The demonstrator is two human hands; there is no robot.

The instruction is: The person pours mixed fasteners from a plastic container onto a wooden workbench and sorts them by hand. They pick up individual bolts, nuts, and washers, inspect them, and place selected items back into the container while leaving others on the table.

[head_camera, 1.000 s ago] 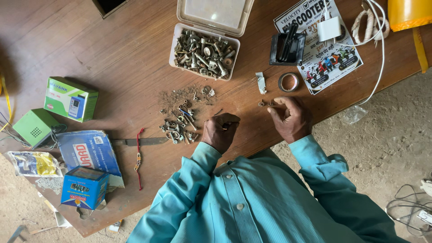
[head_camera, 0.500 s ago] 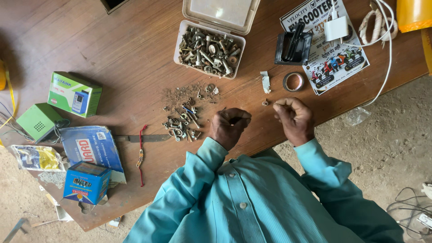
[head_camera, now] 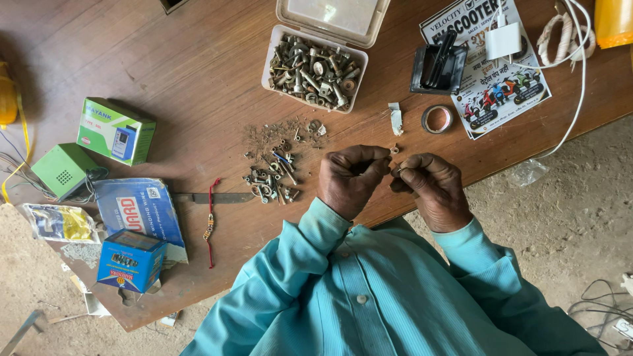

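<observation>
Both hands now meet: left hand (head_camera: 351,178), right hand (head_camera: 428,188) pinch small part (head_camera: 396,171) (previously apart).

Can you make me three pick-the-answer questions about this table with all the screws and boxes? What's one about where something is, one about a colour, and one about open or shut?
1. Where is the loose heap of small screws?
A. between the plastic box and the left hand
B. on the poster
C. on the ground

2. What colour is the shirt sleeve?
A. red
B. teal
C. black

3. How is the lid of the plastic box?
A. shut tight
B. flipped open
C. missing

Answers:
1 A, the heap lies on the wooden table just below the box and beside the left hand.
2 B, both sleeves are light teal.
3 B, the lid leans back and the bolts inside show.

The right hand meets the left, pinching something tiny.
</observation>
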